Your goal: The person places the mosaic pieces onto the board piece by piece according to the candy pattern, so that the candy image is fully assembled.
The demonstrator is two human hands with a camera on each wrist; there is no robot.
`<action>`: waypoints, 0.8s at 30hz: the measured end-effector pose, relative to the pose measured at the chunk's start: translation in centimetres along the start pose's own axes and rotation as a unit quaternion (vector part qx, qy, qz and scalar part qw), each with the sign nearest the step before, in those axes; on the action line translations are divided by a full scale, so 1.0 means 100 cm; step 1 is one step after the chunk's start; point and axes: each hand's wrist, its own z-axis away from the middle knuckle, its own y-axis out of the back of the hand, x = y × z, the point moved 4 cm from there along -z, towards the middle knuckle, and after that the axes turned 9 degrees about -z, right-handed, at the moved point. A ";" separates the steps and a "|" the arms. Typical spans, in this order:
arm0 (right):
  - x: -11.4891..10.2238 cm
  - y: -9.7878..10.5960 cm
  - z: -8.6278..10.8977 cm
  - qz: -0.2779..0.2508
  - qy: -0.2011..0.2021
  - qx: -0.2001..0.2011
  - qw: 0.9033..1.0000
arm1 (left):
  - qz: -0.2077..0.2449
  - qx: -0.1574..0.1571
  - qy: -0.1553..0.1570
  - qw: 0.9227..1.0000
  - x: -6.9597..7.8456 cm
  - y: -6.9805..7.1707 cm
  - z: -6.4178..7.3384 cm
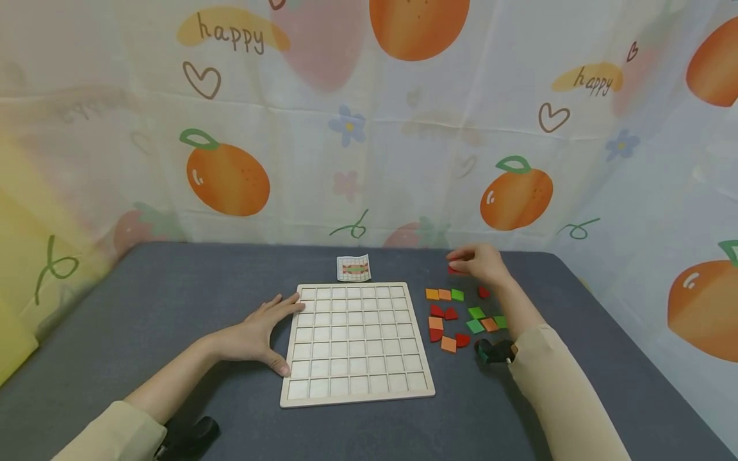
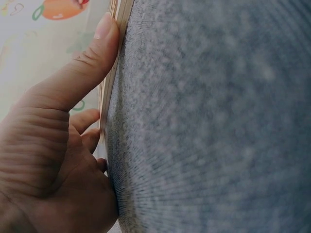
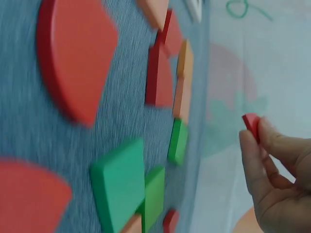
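A pale wooden grid board (image 1: 359,403) lies flat on the dark table. My left hand (image 1: 254,336) is spread along its left edge, with thumb and fingertips touching the rim. In the left wrist view, the thumb (image 2: 92,60) presses against the board's side (image 2: 119,29). My right hand (image 1: 483,264) is raised at the back right, beyond the loose pieces. Between thumb and fingers it pinches a small red piece (image 3: 251,125), partly covered by the fingertips. Nearest below that hand lie a rounded red piece (image 1: 483,292) and a green square tile (image 1: 457,295).
Right of the board lie several loose tiles: an orange-yellow square (image 1: 432,294), red rounded pieces (image 1: 462,340), peach squares (image 1: 448,344) and green ones (image 1: 475,326). A small pattern card (image 1: 353,269) sits behind the board. A fruit-printed curtain (image 1: 369,179) hangs along the table's far edge.
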 end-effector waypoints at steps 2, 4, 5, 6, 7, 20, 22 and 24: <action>-0.005 -0.005 0.000 -0.026 0.007 -0.020 0.999 | -0.001 0.000 -0.001 1.000 0.000 0.000 0.000; -0.009 -0.011 0.000 -0.042 0.007 -0.036 0.998 | -0.003 0.000 -0.001 1.000 0.000 0.000 0.000; -0.012 -0.014 0.000 -0.052 0.008 -0.046 0.998 | -0.003 0.000 -0.001 1.000 0.000 0.000 0.000; -0.015 -0.017 0.001 -0.061 0.008 -0.057 0.996 | -0.003 -0.001 0.000 1.000 0.000 0.000 0.000; -0.018 -0.020 0.001 -0.068 0.007 -0.067 0.995 | -0.004 -0.001 0.000 1.000 0.000 0.000 0.000; -0.035 -0.066 0.014 -0.077 -0.009 -0.177 0.981 | -0.005 -0.001 0.004 1.000 0.002 0.000 0.000; -0.035 -0.072 0.015 -0.075 -0.012 -0.191 0.979 | -0.004 -0.002 0.005 1.000 0.002 0.000 0.001; -0.035 -0.077 0.017 -0.070 -0.016 -0.203 0.976 | -0.003 -0.002 0.004 1.000 0.002 0.000 0.001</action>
